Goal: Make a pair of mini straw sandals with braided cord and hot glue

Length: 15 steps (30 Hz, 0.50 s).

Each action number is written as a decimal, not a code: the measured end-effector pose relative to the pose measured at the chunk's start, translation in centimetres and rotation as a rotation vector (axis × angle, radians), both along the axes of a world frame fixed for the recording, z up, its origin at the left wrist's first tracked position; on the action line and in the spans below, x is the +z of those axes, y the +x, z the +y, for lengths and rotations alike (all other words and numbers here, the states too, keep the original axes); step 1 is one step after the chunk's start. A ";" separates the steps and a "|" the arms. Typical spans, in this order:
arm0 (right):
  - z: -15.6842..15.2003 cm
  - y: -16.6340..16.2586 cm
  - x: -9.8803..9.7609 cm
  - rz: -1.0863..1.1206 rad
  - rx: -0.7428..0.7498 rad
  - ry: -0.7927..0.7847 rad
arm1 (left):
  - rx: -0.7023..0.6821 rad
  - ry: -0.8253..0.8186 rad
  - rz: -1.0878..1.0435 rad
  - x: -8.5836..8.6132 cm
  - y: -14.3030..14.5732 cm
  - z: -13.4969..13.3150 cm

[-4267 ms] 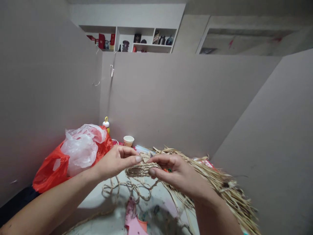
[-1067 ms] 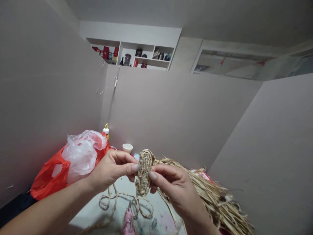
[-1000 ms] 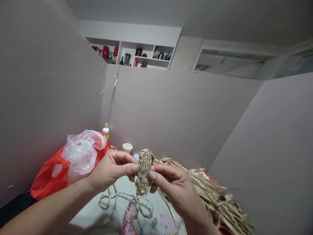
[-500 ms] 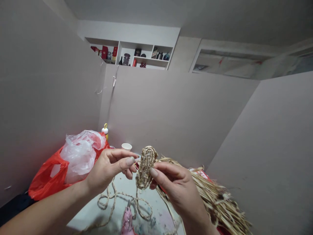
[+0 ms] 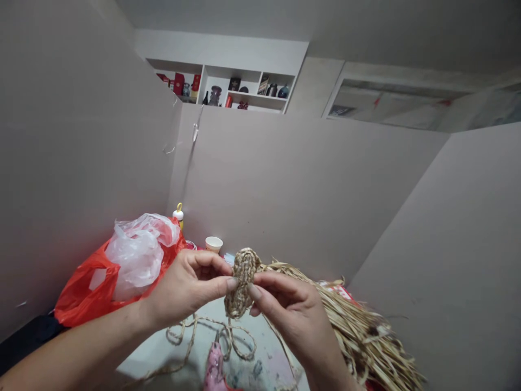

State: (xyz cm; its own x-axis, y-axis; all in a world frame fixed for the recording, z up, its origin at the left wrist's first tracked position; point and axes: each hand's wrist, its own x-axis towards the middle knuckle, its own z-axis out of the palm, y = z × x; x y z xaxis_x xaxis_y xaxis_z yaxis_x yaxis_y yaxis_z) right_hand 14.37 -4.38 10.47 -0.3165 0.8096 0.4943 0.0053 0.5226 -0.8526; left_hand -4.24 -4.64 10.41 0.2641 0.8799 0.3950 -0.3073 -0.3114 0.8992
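Grey-walled corner (image 5: pixel 309 184), pale stained table (image 5: pixel 158 350), both hands on an oblong braided straw-coloured piece (image 5: pixel 246 263).
Piece held up above table, roughly upright, top leaning slightly right; left hand (image 5: pixel 185 285) pinches its left edge, thumb on front, right hand (image 5: pixel 293 304) pinches right edge, both thumb-and-finger grips closed on it, fingers behind partly hidden; thin twisted straw cord (image 5: pixel 246 357) looped on table below, one strand reaching up to piece's lower end, pink tool with narrow metal tip (image 5: pixel 214 366) beside loops, cut off by bottom edge; long bundle of dry tan straw (image 5: pixel 366 336) at right, red plastic bag (image 5: pixel 81 282) with crumpled translucent white bag (image 5: pixel 136 255) on it at left, small white-rimmed cup (image 5: pixel 214 244) near far wall, white shelf unit (image 5: pixel 222 49) above partition.
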 end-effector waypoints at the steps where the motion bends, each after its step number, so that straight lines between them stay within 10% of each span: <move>1: 0.0 -0.1 0.0 0.007 -0.001 -0.010 | 0.032 0.027 0.033 0.0 0.0 -0.1; 15: -0.3 -0.7 -1.0 -0.062 -0.138 0.149 | 0.254 0.268 0.259 -0.4 0.6 -0.6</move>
State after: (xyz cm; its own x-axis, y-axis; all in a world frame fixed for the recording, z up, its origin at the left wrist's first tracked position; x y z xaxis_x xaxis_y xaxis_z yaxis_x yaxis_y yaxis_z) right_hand 13.68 -4.63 9.52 -0.2408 0.7671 0.5947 0.1355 0.6333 -0.7620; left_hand -3.59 -5.20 10.02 0.1734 0.8052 0.5670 0.0334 -0.5802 0.8138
